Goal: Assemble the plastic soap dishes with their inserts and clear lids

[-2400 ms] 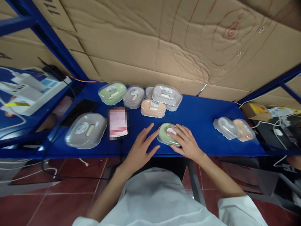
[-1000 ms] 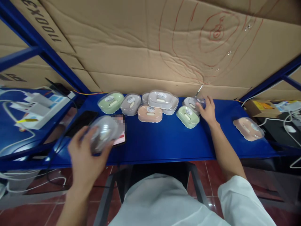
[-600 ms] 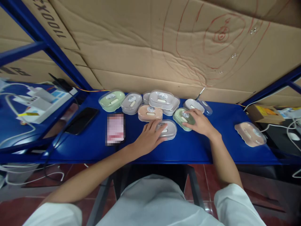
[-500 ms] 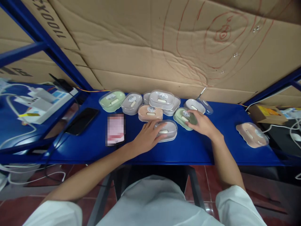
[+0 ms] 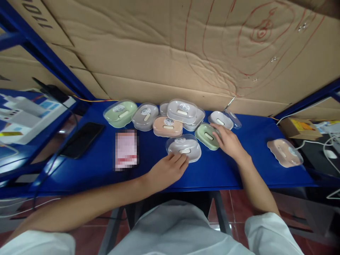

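Note:
My left hand (image 5: 170, 168) rests at the near edge of a grey soap box (image 5: 183, 145) with a clear lid, its fingers bent together by the white strip; what they hold, if anything, is hidden. My right hand (image 5: 225, 140) has its fingers apart at the right end of a green box (image 5: 207, 136). The lid of the green box seems lifted off its base, near my fingertips. Just behind lies a peach box (image 5: 168, 126), with stacked grey boxes (image 5: 182, 110) beyond it.
Another green box (image 5: 120, 114) and a grey box (image 5: 145, 117) stand at the back left. A white box (image 5: 220, 119) sits back right, a peach box (image 5: 284, 152) far right. A black phone (image 5: 82, 140) and a blurred pink item (image 5: 126, 149) lie left.
My left hand has drawn back toward me from the top of the grey box. The green box's lid has shifted under my right fingers. The view has moved slightly.

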`<action>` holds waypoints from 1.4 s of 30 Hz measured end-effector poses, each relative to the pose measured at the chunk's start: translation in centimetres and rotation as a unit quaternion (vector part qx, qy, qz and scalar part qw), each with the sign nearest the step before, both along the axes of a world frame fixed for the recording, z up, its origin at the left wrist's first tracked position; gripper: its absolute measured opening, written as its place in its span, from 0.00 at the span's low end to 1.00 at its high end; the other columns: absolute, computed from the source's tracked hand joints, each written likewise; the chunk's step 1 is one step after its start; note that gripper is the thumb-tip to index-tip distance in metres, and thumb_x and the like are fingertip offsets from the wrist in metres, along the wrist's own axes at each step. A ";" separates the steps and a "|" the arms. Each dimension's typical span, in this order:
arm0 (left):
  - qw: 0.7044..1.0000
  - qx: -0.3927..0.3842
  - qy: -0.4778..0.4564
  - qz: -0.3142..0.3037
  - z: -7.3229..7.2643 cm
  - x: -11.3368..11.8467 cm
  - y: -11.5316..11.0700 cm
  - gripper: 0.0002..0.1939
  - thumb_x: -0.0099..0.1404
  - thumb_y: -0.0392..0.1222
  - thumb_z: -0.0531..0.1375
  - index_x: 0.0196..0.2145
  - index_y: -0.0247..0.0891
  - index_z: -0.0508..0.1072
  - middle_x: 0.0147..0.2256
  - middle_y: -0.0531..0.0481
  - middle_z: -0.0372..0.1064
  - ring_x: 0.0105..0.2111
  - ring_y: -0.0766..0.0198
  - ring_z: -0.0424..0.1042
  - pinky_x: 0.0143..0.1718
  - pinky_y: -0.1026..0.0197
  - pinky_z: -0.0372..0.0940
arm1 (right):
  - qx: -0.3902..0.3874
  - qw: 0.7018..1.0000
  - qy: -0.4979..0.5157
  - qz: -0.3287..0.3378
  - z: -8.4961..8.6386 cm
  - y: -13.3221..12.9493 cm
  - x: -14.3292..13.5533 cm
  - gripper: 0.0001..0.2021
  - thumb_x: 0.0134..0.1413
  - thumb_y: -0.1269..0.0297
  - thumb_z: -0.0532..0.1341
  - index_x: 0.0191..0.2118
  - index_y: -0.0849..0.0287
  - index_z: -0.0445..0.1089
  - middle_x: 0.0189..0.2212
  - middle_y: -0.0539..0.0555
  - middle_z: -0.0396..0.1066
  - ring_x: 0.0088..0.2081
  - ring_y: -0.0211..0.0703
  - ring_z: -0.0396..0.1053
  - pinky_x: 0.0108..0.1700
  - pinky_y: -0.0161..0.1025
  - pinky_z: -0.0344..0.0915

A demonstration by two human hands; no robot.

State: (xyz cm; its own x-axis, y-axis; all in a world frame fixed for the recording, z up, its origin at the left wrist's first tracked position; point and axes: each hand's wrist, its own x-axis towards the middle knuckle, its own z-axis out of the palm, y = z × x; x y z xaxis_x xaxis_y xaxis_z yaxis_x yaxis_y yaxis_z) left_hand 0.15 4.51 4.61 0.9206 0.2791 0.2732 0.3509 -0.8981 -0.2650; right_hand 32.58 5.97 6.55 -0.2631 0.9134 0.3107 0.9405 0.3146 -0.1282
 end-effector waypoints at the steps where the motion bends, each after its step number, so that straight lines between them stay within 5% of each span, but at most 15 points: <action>1: 1.000 -0.005 0.006 0.007 -0.2 0.1 -0.1 0.16 0.75 0.30 0.56 0.57 0.28 0.73 0.53 0.36 0.76 0.50 0.53 0.76 0.49 0.54 0.69 | 0.026 0.999 -0.022 -0.014 0.1 0.0 0.1 0.19 0.77 0.63 0.50 0.66 0.54 0.67 0.64 0.60 0.72 0.62 0.57 0.71 0.59 0.53 0.68; 4: 0.999 -0.020 0.011 0.023 -0.6 0.6 -0.1 0.15 0.75 0.31 0.57 0.57 0.27 0.73 0.54 0.33 0.76 0.51 0.51 0.76 0.48 0.53 0.69 | 0.064 0.991 -0.111 -0.023 0.5 -0.5 -0.6 0.16 0.75 0.64 0.53 0.58 0.56 0.74 0.59 0.62 0.75 0.58 0.59 0.72 0.56 0.53 0.66; 8: 0.998 -0.057 -0.003 0.041 -0.7 0.7 -0.2 0.11 0.74 0.30 0.58 0.51 0.32 0.74 0.52 0.37 0.76 0.50 0.51 0.77 0.50 0.52 0.69 | 0.002 0.984 -0.177 0.003 0.1 -1.3 -3.0 0.21 0.74 0.52 0.59 0.60 0.62 0.73 0.54 0.66 0.78 0.51 0.60 0.75 0.52 0.52 0.66; 11: 0.996 -0.058 -0.025 0.061 -0.7 0.6 -0.4 0.10 0.74 0.30 0.58 0.50 0.34 0.74 0.54 0.36 0.76 0.52 0.50 0.76 0.50 0.52 0.68 | -0.027 0.980 -0.195 0.007 -0.8 -1.3 -4.1 0.22 0.71 0.55 0.62 0.62 0.66 0.71 0.56 0.69 0.77 0.55 0.64 0.74 0.55 0.56 0.66; 15: 0.996 -0.055 -0.032 0.064 -0.7 0.4 -0.3 0.08 0.75 0.32 0.57 0.49 0.34 0.73 0.54 0.36 0.76 0.52 0.49 0.76 0.49 0.51 0.67 | -0.043 0.988 -0.147 -0.005 -1.3 -1.0 -3.8 0.18 0.74 0.63 0.57 0.63 0.65 0.69 0.62 0.68 0.73 0.62 0.62 0.71 0.61 0.54 0.66; 20: 0.995 -0.082 -0.041 0.047 -0.5 0.4 0.4 0.09 0.76 0.32 0.56 0.50 0.34 0.74 0.48 0.40 0.78 0.49 0.51 0.75 0.49 0.51 0.65 | -0.098 0.994 -0.038 0.001 -0.5 -0.9 -2.0 0.20 0.78 0.57 0.49 0.66 0.59 0.65 0.56 0.64 0.78 0.54 0.58 0.77 0.57 0.55 0.71; 24: 0.996 -0.026 -0.079 0.023 -0.5 0.2 0.8 0.10 0.76 0.32 0.56 0.51 0.35 0.75 0.52 0.40 0.77 0.51 0.52 0.74 0.52 0.50 0.64 | -0.089 0.996 0.018 0.008 0.1 -0.9 -0.9 0.20 0.77 0.55 0.49 0.66 0.53 0.64 0.58 0.61 0.77 0.55 0.59 0.77 0.58 0.58 0.71; 29: 0.996 -0.019 -0.083 0.011 0.2 -0.3 1.3 0.12 0.75 0.32 0.57 0.52 0.39 0.74 0.51 0.42 0.77 0.49 0.54 0.75 0.48 0.52 0.64 | -0.109 0.993 -0.012 0.047 2.7 -1.2 -1.3 0.20 0.73 0.57 0.54 0.65 0.48 0.68 0.64 0.58 0.72 0.65 0.60 0.70 0.65 0.63 0.67; 33: 0.994 -0.068 -0.086 -0.005 0.7 -0.6 1.9 0.10 0.75 0.33 0.58 0.50 0.39 0.76 0.50 0.42 0.76 0.46 0.55 0.74 0.45 0.53 0.65 | -0.040 0.998 0.014 0.052 5.5 2.3 -4.2 0.28 0.72 0.50 0.57 0.73 0.48 0.60 0.75 0.58 0.56 0.74 0.62 0.56 0.72 0.63 0.58; 36: 0.987 -0.092 -0.129 0.012 1.0 -1.0 3.5 0.14 0.74 0.31 0.56 0.51 0.40 0.77 0.49 0.44 0.76 0.47 0.55 0.74 0.48 0.52 0.66 | -0.056 0.996 0.023 0.065 5.8 7.5 -6.9 0.39 0.68 0.42 0.62 0.77 0.48 0.51 0.79 0.59 0.43 0.78 0.65 0.45 0.74 0.67 0.52; 39: 0.972 -0.115 -0.175 0.103 1.3 -1.9 6.6 0.15 0.74 0.31 0.56 0.53 0.40 0.77 0.54 0.41 0.75 0.54 0.50 0.73 0.56 0.48 0.67 | -0.099 0.990 0.060 0.081 5.0 11.6 -8.2 0.41 0.66 0.39 0.62 0.76 0.53 0.54 0.75 0.62 0.54 0.75 0.64 0.52 0.73 0.65 0.54; 42: 0.957 -0.145 -0.182 0.175 1.1 -3.2 9.7 0.20 0.73 0.35 0.58 0.60 0.38 0.73 0.66 0.37 0.67 0.66 0.44 0.66 0.64 0.40 0.63 | -0.111 0.982 0.114 0.101 4.8 12.8 -7.3 0.37 0.67 0.37 0.61 0.72 0.55 0.62 0.70 0.61 0.64 0.71 0.57 0.62 0.73 0.56 0.58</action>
State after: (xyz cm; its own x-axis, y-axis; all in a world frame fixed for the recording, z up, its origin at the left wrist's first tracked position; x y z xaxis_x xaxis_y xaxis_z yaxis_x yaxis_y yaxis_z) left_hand -3.03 14.23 5.75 0.6154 0.6662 0.4212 0.6658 -0.7254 0.1747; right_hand 25.30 18.74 11.36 -0.3919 0.9017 0.1826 0.8008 0.4320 -0.4149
